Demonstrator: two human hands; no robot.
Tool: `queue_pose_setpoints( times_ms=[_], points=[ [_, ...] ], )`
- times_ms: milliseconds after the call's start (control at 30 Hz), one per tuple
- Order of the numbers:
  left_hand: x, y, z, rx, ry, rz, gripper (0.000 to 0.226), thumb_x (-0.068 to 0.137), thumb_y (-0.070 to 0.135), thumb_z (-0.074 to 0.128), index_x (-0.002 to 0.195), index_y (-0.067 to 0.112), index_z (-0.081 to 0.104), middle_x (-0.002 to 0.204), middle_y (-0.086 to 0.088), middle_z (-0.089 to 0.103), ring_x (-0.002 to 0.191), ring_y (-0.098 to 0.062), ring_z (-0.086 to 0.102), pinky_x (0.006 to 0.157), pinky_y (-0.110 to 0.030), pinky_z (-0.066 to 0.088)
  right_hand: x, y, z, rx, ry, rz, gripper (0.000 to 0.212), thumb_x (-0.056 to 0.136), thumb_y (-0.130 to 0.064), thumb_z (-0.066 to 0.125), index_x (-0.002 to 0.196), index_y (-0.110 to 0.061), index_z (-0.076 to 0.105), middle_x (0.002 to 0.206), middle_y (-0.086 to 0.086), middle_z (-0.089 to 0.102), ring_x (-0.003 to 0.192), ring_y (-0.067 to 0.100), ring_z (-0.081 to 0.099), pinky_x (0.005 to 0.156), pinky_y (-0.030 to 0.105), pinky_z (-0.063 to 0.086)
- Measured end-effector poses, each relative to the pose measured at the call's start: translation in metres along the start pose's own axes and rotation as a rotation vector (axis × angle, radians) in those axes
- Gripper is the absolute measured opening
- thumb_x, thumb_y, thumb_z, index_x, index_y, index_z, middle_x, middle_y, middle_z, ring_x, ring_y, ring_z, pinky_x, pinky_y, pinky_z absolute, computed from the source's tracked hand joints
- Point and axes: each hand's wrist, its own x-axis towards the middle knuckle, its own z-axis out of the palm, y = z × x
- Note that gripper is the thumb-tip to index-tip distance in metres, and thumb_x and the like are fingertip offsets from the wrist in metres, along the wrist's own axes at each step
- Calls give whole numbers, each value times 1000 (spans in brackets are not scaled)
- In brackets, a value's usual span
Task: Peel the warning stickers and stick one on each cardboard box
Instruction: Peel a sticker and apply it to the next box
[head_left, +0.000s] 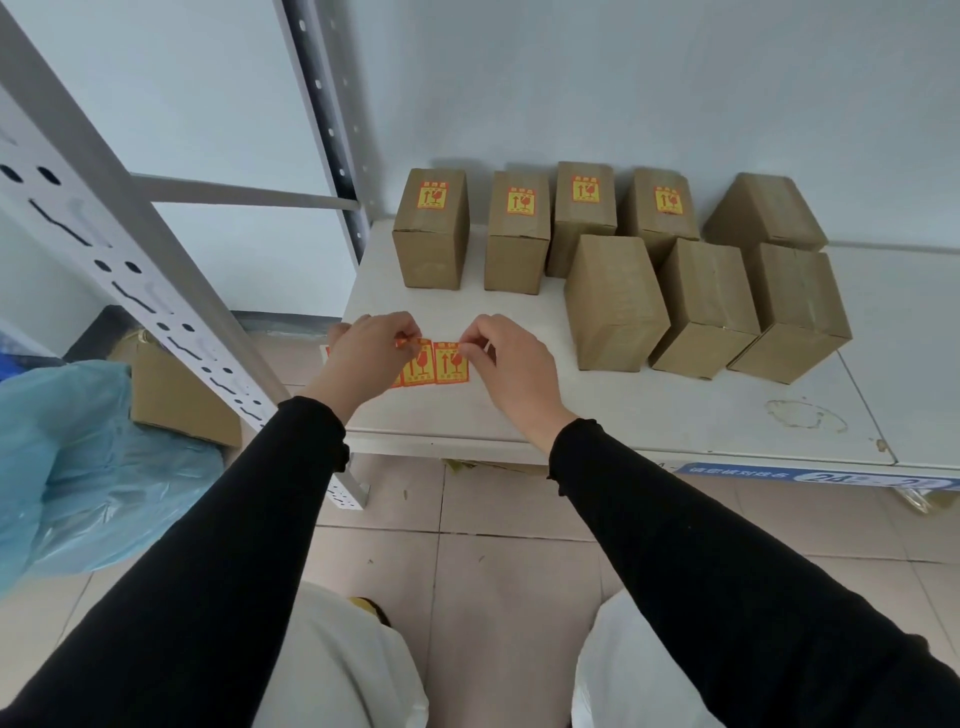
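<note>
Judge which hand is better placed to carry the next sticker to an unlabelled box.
Right hand: it pinches the sticker strip's right end, nearest the unlabelled boxes; the left hand holds the other end.

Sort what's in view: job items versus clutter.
Job:
- strip of orange-and-yellow warning stickers, pinched by left hand and right hand
- eight brown cardboard boxes on the white shelf

Lying about:
- blue plastic bag
- flat cardboard piece on the floor

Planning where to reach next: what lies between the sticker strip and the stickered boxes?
Head view: bare white shelf surface separates the sticker strip from the stickered boxes.
</note>
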Motion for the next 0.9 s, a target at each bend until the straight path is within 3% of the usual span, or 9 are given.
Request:
queue_pose_setpoints(
  times_ms=[233,400,500,567,667,800,900],
  points=[
    [0,13,9,-122,6,-51,10,100,31,50,97,31,60,95,11,67,93,-17,57,89,-34,23,2,5,-41,134,165,21,12,100,-24,59,89,-20,61,86,-9,65,79,8,58,69,29,51],
    [-1,18,24,-107,-16,-77,15,95,32,58,109,31,63,105,8,67,106,-20,59,97,-41,29,1,14,-68,205,182,42,10,99,-21,61,89,-17,64,83,-8,67,78,5,61,67,16,46],
    [-1,37,13,-193,113,-22,30,92,37,64,121,30,62,119,6,62,114,-20,54,99,-44,37,3,18,-87,245,194,41,9,99,-20,61,91,-17,64,84,-7,67,80,5,61,67,12,45],
    [-6,67,-4,-479,167,22,22,93,37,64,112,27,68,113,11,65,108,-14,56,95,-39,45,5,21,-103,280,211,44,8,98,-18,61,92,-16,65,84,-7,68,81,1,59,68,9,43],
    [-14,118,-26,-764,101,69,18,92,41,65,99,26,73,97,9,69,95,-10,60,82,-28,47,7,28,-130,289,239,27,8,96,-15,63,89,-16,67,83,-9,69,79,2,61,67,11,42],
    [-15,170,-36,-824,5,141,14,90,33,70,90,19,75,81,9,64,73,-4,52,67,-19,40,3,46,-166,259,252,26,7,95,-16,64,90,-19,68,83,-9,71,80,8,64,70,24,51],
    [-5,202,-33,-772,-47,170,11,89,29,72,90,18,74,78,9,63,68,-4,51,66,-19,41,-4,66,-192,282,285,41,7,94,-13,64,90,-17,68,83,-7,70,78,6,63,68,19,48]
  ],
)
